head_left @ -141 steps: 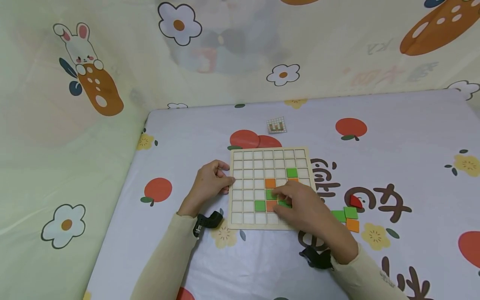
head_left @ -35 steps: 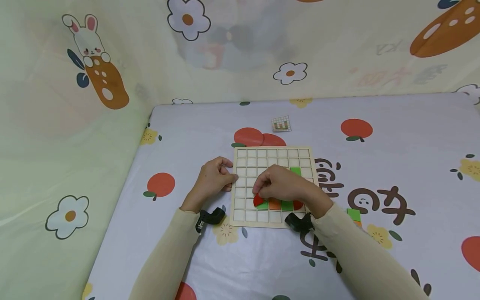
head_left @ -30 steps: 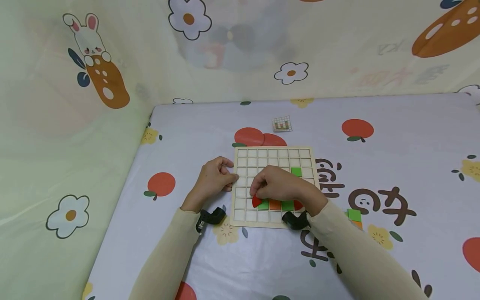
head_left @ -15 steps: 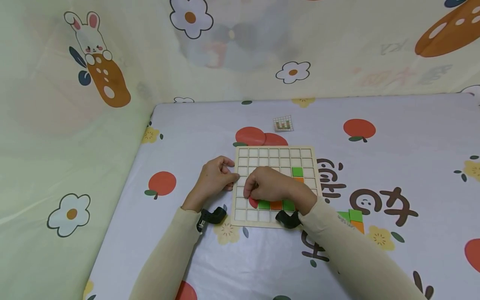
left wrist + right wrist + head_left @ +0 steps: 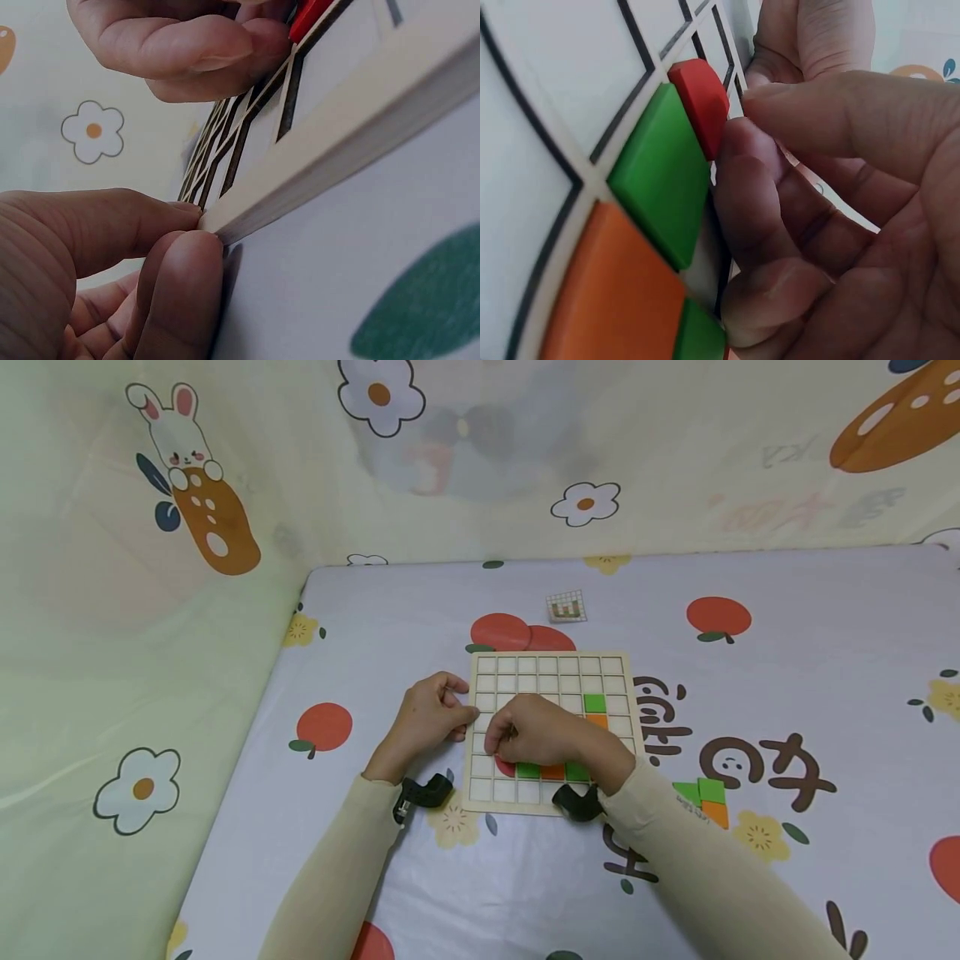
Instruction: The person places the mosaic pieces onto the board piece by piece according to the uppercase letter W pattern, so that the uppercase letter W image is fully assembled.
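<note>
The left hand (image 5: 427, 714) pinches the left edge of a wooden grid board (image 5: 482, 789) between thumb and index finger, as the left wrist view shows up close. Over the board's lower left part, the right hand (image 5: 536, 731) has its thumb and fingertips at the edge of a red quarter-round tile (image 5: 701, 105). This red tile lies at the left end of a row, beside a green tile (image 5: 664, 176) and an orange tile (image 5: 611, 277). Farther up the board are another green tile (image 5: 595, 702) and an orange one below it. The right hand hides the middle cells.
Right of the board, a loose green tile (image 5: 711, 790) and an orange tile (image 5: 715, 814) lie with another green one, partly behind the right sleeve. A small pattern card (image 5: 566, 607) lies beyond the board. Each wrist wears a black camera mount (image 5: 577, 802).
The right hand has carried the red tile left, past the green one, and its fingers now stay almost still there. Earlier, a red tile lay among the loose ones. The left hand keeps its hold.
</note>
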A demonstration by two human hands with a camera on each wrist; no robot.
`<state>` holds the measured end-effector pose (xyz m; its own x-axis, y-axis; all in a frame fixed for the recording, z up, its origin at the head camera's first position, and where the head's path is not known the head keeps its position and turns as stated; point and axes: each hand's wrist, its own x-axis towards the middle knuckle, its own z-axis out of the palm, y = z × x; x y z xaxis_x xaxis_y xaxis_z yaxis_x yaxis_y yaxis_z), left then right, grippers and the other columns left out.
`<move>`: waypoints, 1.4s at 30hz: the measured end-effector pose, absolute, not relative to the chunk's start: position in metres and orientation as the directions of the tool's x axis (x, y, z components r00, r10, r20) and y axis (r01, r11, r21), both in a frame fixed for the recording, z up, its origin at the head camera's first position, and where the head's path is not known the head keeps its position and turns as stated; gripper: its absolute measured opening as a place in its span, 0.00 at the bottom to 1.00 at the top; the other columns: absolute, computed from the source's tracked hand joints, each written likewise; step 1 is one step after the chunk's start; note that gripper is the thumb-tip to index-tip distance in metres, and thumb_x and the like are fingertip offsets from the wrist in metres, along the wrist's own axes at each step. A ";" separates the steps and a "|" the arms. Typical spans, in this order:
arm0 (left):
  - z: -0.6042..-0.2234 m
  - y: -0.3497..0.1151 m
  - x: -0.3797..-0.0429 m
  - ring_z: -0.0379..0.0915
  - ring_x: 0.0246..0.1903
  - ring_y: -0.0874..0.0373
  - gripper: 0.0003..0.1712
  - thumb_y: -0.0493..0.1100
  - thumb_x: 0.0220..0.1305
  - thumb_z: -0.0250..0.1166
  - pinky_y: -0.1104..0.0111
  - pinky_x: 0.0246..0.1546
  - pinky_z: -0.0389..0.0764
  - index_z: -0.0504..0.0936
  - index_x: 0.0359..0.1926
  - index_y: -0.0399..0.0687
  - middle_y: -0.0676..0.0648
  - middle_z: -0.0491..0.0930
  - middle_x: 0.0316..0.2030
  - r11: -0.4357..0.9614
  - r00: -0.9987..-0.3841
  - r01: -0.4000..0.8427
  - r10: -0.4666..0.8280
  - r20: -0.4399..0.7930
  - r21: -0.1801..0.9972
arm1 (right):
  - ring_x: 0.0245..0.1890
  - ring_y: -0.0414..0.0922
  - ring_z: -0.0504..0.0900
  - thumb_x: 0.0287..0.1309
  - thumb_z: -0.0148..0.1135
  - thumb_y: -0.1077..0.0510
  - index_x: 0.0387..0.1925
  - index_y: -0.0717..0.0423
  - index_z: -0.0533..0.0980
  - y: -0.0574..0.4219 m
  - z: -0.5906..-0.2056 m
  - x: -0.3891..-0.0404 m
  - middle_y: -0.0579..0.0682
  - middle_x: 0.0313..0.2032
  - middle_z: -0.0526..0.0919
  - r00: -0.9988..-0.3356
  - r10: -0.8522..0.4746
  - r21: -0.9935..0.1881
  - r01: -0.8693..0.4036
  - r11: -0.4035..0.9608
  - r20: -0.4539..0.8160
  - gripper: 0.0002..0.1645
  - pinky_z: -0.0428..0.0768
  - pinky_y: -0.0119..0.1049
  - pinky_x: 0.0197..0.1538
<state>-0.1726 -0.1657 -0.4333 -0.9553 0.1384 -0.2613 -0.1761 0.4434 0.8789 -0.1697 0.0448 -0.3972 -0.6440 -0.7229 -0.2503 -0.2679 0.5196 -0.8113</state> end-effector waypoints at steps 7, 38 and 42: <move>-0.433 -0.165 -0.173 0.79 0.17 0.60 0.17 0.36 0.63 0.73 0.72 0.21 0.79 0.79 0.51 0.40 0.47 0.81 0.26 0.458 -0.956 -0.169 0.139 -0.258 0.873 | 0.30 0.39 0.78 0.61 0.67 0.68 0.37 0.56 0.87 0.050 -0.396 -0.162 0.42 0.30 0.85 -0.667 -0.714 -0.829 -0.263 0.494 -0.214 0.07 0.79 0.33 0.38; -0.428 -0.159 -0.170 0.79 0.21 0.57 0.19 0.36 0.64 0.73 0.70 0.27 0.86 0.78 0.53 0.41 0.44 0.80 0.29 0.448 -0.940 -0.251 0.101 -0.327 0.858 | 0.46 0.43 0.79 0.52 0.81 0.62 0.54 0.54 0.84 0.237 -0.404 -0.059 0.53 0.52 0.85 -0.985 -0.172 -0.655 -0.148 0.741 0.028 0.26 0.76 0.21 0.44; -0.429 -0.159 -0.170 0.79 0.21 0.57 0.18 0.36 0.64 0.73 0.70 0.26 0.86 0.78 0.53 0.41 0.44 0.79 0.29 0.451 -0.942 -0.250 0.093 -0.324 0.857 | 0.44 0.39 0.78 0.49 0.81 0.64 0.51 0.52 0.85 0.245 -0.411 -0.054 0.51 0.50 0.84 -0.985 -0.169 -0.636 -0.153 0.756 0.036 0.25 0.74 0.20 0.44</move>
